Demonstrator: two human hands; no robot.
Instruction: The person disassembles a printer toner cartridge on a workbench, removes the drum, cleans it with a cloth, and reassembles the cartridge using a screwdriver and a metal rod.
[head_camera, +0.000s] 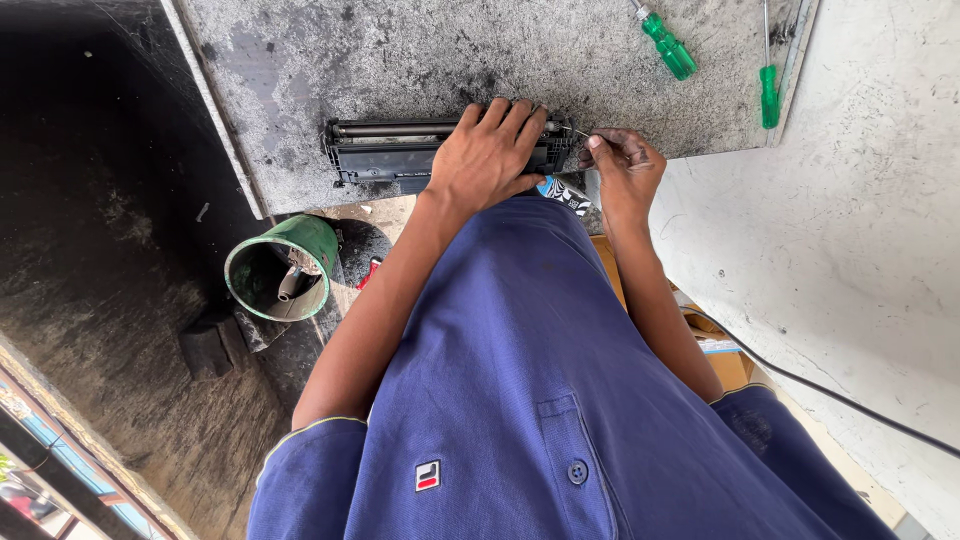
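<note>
Toner cartridge (400, 155) on worktop (400, 50), at near edge. Left hand (490, 155) on cartridge's right half. Right hand (625, 165) just right of cartridge end. Two screwdrivers (668, 45) farther back on worktop, right. Bucket (280, 268) below worktop, left of person.

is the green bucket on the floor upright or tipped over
Tipped: the green bucket lies on its side, its open mouth facing the camera, something pale inside.

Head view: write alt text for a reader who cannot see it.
A person in a blue polo shirt presses the left hand on a black toner cartridge lying on a grey, soot-stained worktable, while the right hand pinches a thin wire at its end. Two green screwdrivers lie further back; a green bucket sits below.
</note>
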